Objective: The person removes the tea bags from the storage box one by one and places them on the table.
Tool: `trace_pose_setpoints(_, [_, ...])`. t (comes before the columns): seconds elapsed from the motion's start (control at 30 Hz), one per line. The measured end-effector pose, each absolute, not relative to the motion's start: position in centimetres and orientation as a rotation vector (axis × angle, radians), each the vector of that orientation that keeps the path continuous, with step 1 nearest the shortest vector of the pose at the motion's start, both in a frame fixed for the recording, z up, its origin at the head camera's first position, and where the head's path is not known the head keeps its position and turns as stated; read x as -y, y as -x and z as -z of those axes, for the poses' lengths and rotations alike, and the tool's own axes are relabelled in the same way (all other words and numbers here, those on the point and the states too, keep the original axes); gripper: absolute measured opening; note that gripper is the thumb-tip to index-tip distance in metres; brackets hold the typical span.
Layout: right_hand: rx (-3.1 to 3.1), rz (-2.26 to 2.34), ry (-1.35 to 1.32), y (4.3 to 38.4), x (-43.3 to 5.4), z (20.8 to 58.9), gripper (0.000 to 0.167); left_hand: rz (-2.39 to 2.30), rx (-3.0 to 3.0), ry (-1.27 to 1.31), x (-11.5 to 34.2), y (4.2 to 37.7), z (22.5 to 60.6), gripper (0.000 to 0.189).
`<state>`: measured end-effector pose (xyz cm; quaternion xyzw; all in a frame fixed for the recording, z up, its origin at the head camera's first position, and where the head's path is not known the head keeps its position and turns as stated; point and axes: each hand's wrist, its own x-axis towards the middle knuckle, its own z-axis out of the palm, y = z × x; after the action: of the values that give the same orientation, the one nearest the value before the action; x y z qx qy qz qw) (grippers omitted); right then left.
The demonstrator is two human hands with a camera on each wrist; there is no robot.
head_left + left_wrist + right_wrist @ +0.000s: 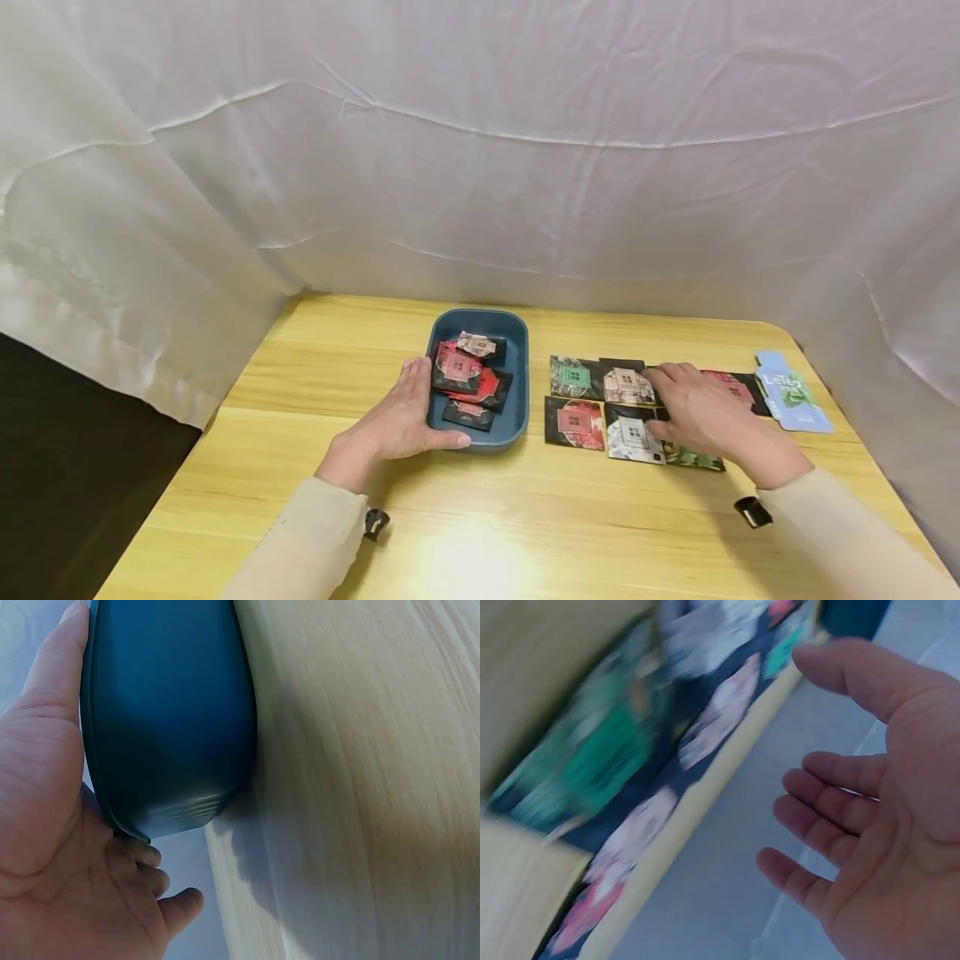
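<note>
A dark blue tray [519, 412] holds several sachets [459, 367] in black, red and pink. My left hand [397, 417] rests against it, fingers along the left side and thumb at the near rim; in the left wrist view the thumb lies along the rim. Over two rows of flat sachets hovers my right hand [701, 412], fingers loosely spread and nothing between them in the right wrist view. Beside its fingertips are a pink-labelled sachet [628, 385] and a white one [633, 435]. A green sachet [607, 761] lies blurred below the hand. Part of the far row is hidden by it.
The left end of the rows has a green-labelled sachet [574, 377] and a red one [574, 422]. A red sachet [733, 388] lies beyond my right hand, beside a light blue flattened carton [792, 395]. White curtains [480, 192] hang behind the wooden table [525, 517].
</note>
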<state>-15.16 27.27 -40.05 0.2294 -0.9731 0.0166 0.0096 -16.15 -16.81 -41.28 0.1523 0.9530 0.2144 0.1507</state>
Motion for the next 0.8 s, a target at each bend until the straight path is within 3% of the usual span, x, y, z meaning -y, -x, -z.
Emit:
trace_pose_setpoints(0.27, [2.94,-0.191,-0.8,17.8,-20.5,38.7,0.071,-0.595,-2.74,-0.427,16.8,16.1,41.4,0.143])
trace_pose_setpoints(0.8, [3.018,-0.035,-0.989,22.4,-6.5,39.7,0.083,-0.61,-2.749,-0.46,16.9,16.1,41.4,0.142])
